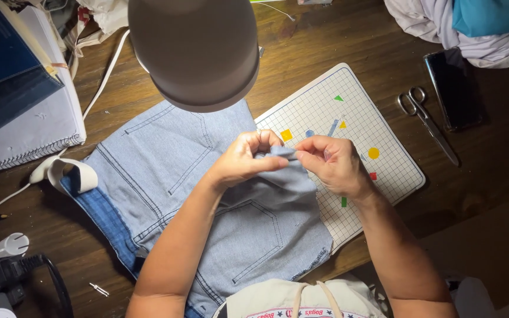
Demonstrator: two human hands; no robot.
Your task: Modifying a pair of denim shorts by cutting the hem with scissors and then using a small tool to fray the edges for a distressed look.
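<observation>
Overhead, nearest your eyes, the brown lamp shade (194, 50) hides the top of the jeans (207, 200), so tilt your head to see the fold. Your left hand (244, 159) and right hand (334, 164) are each pressed together, pinching one raised fold of denim between fingertips. I judge it best to hold both pinches level and the cloth taut between them, working in small nips. That fold sits right in the grip, above the back pockets, while the rest of the jeans lies flat on the counter (337, 47), partly over the gridded cutting mat (384, 159). Scissors (426, 121) lie well apart, to your right.
</observation>
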